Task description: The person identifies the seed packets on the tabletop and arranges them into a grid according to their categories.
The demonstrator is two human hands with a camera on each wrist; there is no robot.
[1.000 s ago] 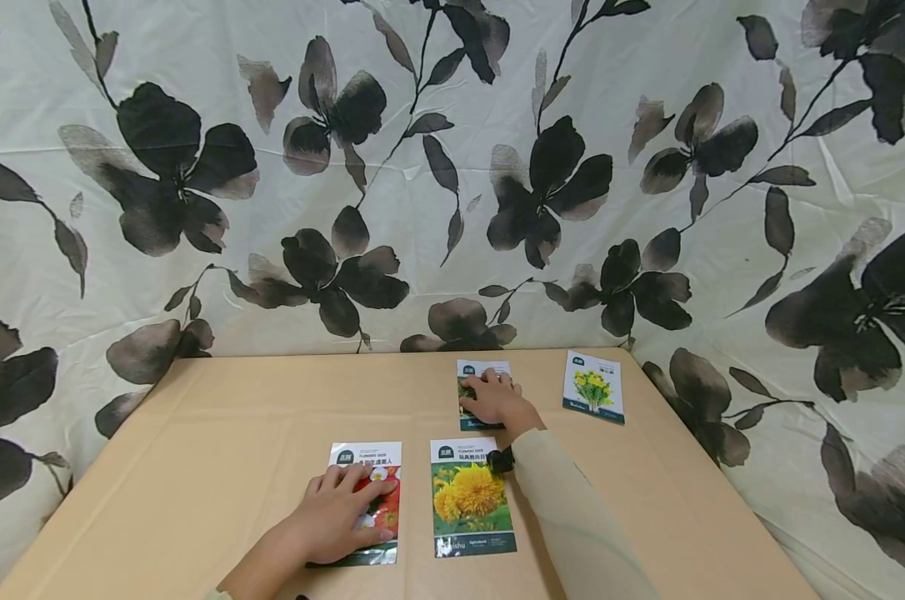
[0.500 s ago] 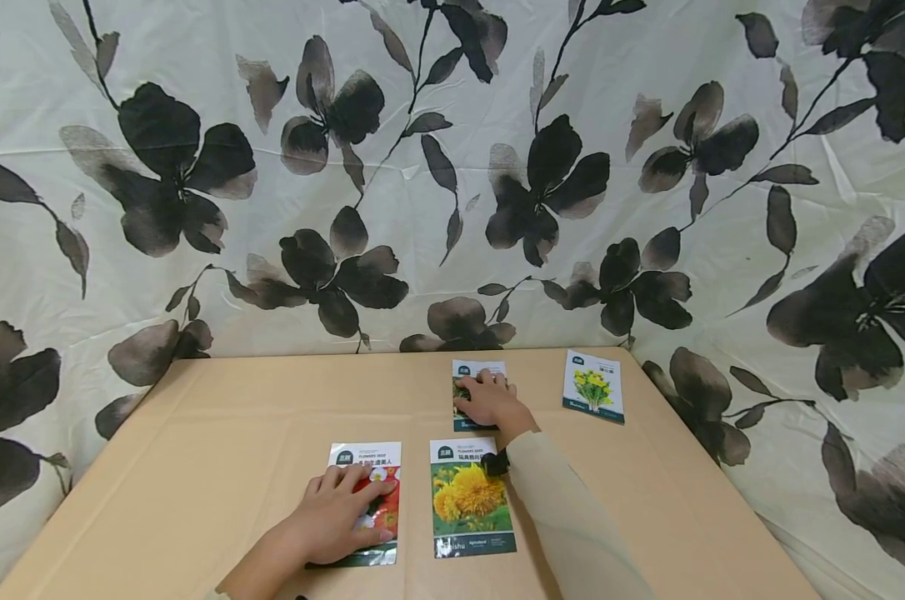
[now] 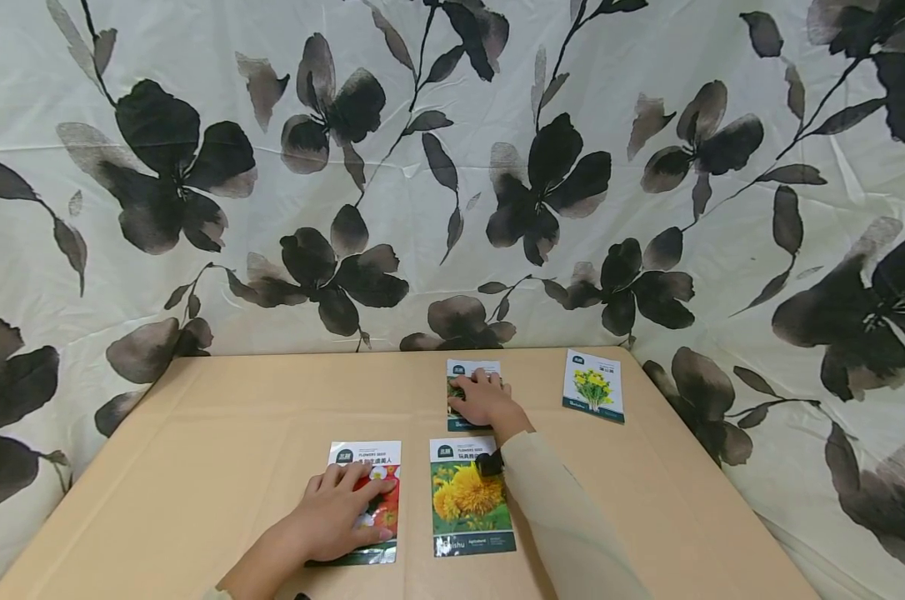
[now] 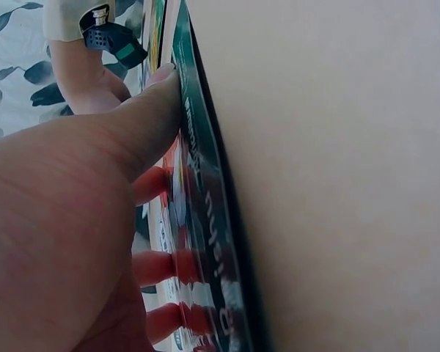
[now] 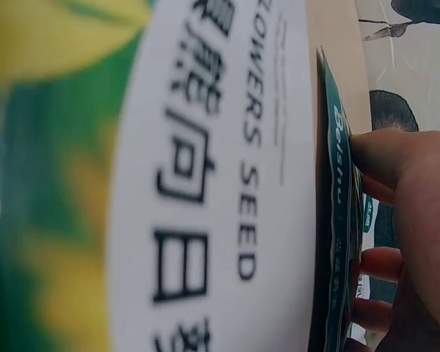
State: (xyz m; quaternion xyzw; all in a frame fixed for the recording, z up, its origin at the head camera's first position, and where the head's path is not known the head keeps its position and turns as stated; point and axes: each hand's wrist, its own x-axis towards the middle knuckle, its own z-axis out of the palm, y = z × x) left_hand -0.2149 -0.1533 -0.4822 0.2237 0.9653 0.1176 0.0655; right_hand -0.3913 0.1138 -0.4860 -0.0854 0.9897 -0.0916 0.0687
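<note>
In the head view my left hand rests on a seed packet with red flowers, fingers spread over its face. The left wrist view shows the thumb and fingertips touching that packet's front. Farther back, my right hand presses on a smaller seed packet, covering most of its picture. In the right wrist view the thumb and fingertips touch this packet's dark green-edged face. Under the right wrist lies a seed packet with yellow double sunflowers, partly overhung by the black wrist device.
Another seed packet with small yellow flowers lies slightly turned near the back right corner. All the packets lie flat on a light wood-coloured table. Behind it hangs a white cloth with dark flowers.
My right hand and the packet beneath it have slid a little to the left along the table. The left hand and the other packets have stayed in place.
</note>
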